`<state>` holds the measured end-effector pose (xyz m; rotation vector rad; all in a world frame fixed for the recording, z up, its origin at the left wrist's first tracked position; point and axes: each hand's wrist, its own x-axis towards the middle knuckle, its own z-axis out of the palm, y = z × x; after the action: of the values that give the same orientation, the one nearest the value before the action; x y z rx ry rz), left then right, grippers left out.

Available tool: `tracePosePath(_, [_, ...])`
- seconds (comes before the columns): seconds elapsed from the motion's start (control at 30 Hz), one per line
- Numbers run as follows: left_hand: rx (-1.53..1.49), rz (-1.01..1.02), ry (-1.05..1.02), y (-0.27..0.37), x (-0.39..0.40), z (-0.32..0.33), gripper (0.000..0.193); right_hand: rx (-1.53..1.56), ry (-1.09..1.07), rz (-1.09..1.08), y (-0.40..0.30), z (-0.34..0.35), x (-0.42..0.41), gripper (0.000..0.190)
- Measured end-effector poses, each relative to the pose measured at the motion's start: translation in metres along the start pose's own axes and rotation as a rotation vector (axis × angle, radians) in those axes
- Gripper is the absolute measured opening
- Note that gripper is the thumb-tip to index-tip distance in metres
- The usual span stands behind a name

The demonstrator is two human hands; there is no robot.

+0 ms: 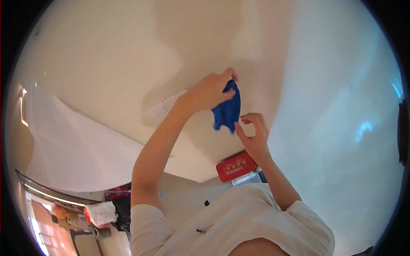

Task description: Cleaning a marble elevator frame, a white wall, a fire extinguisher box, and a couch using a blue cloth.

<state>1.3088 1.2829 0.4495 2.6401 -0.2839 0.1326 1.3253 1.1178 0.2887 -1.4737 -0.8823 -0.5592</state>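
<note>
A small blue cloth (230,107) hangs from my left hand (205,92), pinched at its upper end between thumb and fingers. Its lower edge falls loose in uneven points. My right hand (254,136) is at the cloth's lower right, thumb and fingers apart. The right thumb tip is very near the cloth's lower corner; whether they touch is hard to tell. Behind my left wrist, a flat white rectangular object (163,105) is partly hidden by the hand and forearm.
Below my right hand is a red box (236,166) bearing writing, with a white item (243,178) beside it. A broad pale surface (109,64) lies behind my hands, with shadows on it. At lower left are a white bag (102,212) and a black bag (121,212).
</note>
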Motion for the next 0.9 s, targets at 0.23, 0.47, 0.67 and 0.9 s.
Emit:
tracePosePath(0.23, [0.544, 0.193, 0.208, 0.003, 0.081, -0.027, 0.046, -0.112, -0.056, -0.091, 0.071, 0.022, 0.099, 0.041])
tracePosePath(0.47, [0.907, 0.509, 0.722, -0.021, 0.086, -0.030, 0.037, -0.214, -0.048, 0.008, 0.072, 0.055, 0.139, 0.051])
tracePosePath(0.67, [0.485, 0.113, 1.264, -0.021, 0.028, -0.002, 0.036, -0.369, 0.080, -0.236, 0.078, 0.071, 0.135, 0.057])
tracePosePath(0.9, [0.278, -0.388, 1.234, -0.067, -0.088, 0.088, 0.033, -0.033, 0.273, -0.243, 0.080, 0.086, 0.142, 0.061])
